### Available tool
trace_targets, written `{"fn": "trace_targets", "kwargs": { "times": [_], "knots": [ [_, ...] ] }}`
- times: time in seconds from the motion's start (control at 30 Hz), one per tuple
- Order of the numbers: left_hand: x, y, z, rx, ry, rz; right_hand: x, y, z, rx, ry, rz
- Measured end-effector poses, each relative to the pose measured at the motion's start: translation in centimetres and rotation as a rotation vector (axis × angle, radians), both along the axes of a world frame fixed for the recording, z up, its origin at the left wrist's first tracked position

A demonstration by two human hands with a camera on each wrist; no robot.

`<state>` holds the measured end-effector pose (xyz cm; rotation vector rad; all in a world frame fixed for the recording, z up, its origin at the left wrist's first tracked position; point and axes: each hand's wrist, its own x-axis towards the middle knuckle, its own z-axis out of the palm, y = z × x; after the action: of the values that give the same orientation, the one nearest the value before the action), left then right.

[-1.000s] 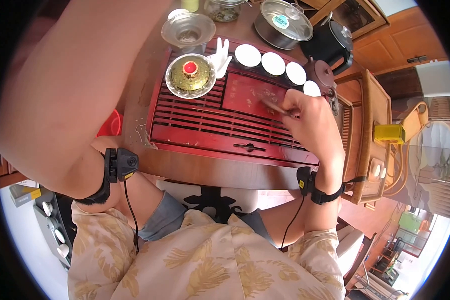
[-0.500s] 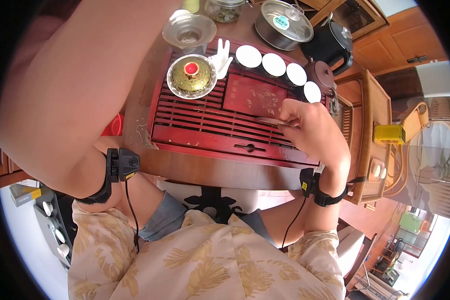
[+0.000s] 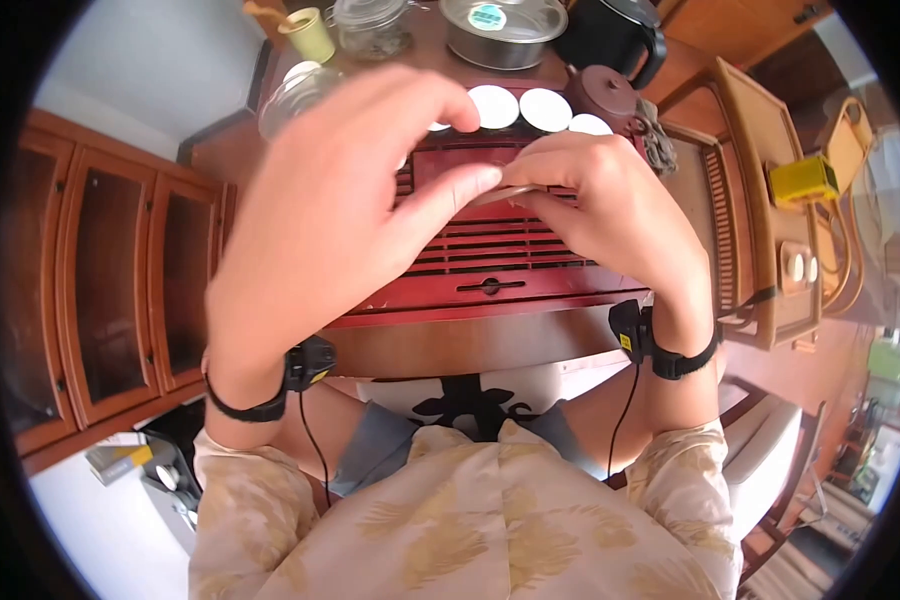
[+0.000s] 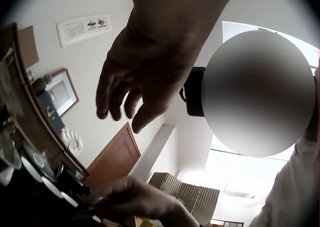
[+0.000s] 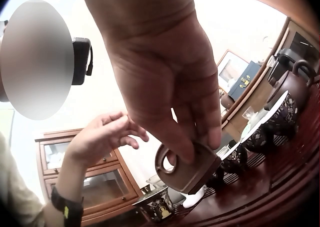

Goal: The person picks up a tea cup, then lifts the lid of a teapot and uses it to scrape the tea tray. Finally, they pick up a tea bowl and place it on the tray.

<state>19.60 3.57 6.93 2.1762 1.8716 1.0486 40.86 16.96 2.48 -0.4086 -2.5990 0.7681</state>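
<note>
My right hand [image 3: 615, 190] pinches a small flat brown piece [image 5: 195, 169] with a rounded end and a curved hole. In the head view the piece shows edge-on as a thin strip over the red slatted tea tray [image 3: 420, 305]. My left hand [image 3: 355, 190] hovers beside it with loosely bent fingers holding nothing, its thumb tip close to the right fingers. Behind the hands stand white-rimmed cups [image 3: 546, 110] in a row; the right wrist view shows their dark patterned sides. The left hand hides the tray's left part. A white figurine [image 5: 194, 198] shows below the brown piece.
Along the back stand a glass jar [image 3: 372, 28], a lidded steel pot [image 3: 505, 35] and a black kettle [image 3: 610, 42]. A brown teapot [image 3: 606, 95] is at the tray's back right. Right of the table is a wicker-edged stand with a yellow box [image 3: 803, 179].
My left hand has come in from the left, over the tray beside the right hand. The right hand keeps its pinch on the brown piece and lifts slightly. The head view has turned left.
</note>
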Motion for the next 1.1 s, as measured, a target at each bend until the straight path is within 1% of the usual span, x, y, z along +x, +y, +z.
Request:
{"fn": "trace_targets", "kwargs": {
  "times": [0.03, 0.07, 0.13, 0.2, 0.23, 0.33, 0.43, 0.53, 0.67, 0.77, 0.83, 0.93, 1.03, 1.1],
  "knots": [
    [0.4, 0.4, -0.5, -0.089, -0.025, -0.025, 0.1, 0.1, -0.3, 0.016, 0.007, -0.01],
    [0.4, 1.0, -1.9, -0.06, 0.02, -0.055, 0.2, 0.1, -0.5, 0.035, 0.012, -0.019],
    [1.1, 1.4, -3.1, -0.18, -0.07, -0.076, 0.3, 0.2, -0.7, 0.004, 0.029, -0.067],
    [1.7, 1.7, -3.8, -0.219, -0.057, -0.071, 0.6, 0.1, -0.4, -0.042, 0.0, -0.094],
    [2.0, 1.9, -4.0, -0.239, -0.05, -0.066, 0.7, 0.1, -0.5, 0.027, 0.041, -0.076],
    [2.3, 2.5, -5.1, -0.197, -0.004, -0.075, 1.4, 0.1, -0.5, 0.035, 0.004, -0.121],
    [3.0, 2.9, -6.4, -0.186, 0.009, -0.085, 2.5, 0.9, 0.6, 0.031, 0.031, -0.168],
    [3.7, 3.1, -7.4, -0.239, -0.002, -0.068, 3.7, 2.0, 1.1, 0.083, 0.079, -0.229],
    [4.3, 3.6, -8.2, -0.176, 0.006, -0.09, 4.4, 2.8, 0.6, 0.098, 0.043, -0.271],
    [4.5, 4.0, -8.5, -0.124, 0.027, -0.129, 4.4, 2.8, 0.0, 0.083, 0.009, -0.248],
    [4.7, 4.1, -8.6, -0.113, 0.041, -0.148, 4.3, 2.6, 0.5, 0.088, 0.012, -0.241],
    [4.9, 4.0, -8.2, -0.236, 0.075, -0.133, 4.3, 2.4, 1.3, 0.114, 0.059, -0.234],
    [4.8, 4.1, -8.5, -0.229, 0.085, -0.115, 4.3, 2.4, 1.7, 0.134, 0.113, -0.234],
    [5.0, 4.2, -8.8, -0.236, -0.024, -0.089, 4.2, 2.4, 1.9, 0.143, 0.139, -0.234]
  ]
}}
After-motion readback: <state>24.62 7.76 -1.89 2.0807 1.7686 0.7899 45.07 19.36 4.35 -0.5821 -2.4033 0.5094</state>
